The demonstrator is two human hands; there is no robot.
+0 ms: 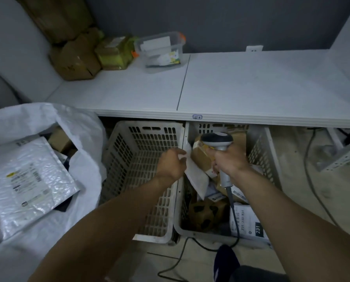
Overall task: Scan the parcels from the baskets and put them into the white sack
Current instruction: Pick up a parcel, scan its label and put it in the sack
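Note:
Two white slotted baskets stand under the table edge. The left basket (129, 159) holds no parcels that I can see. The right basket (261, 151) holds several brown boxes and white mailers. My left hand (171, 163) pinches the top edge of a flat white parcel (196, 176) over the rim between the baskets. My right hand (230, 159) grips a grey handheld scanner (216, 140), its head raised over the right basket and its cable trailing down. The white sack (82, 139) lies open at the left with a bubble mailer (27, 184) on top.
A white table (251, 86) spans the back, with cardboard boxes (76, 60), a yellow-green package (115, 52) and a clear plastic tub (161, 50) at its far left. Cables run across the floor at the right. A dark shoe (226, 259) shows at the bottom.

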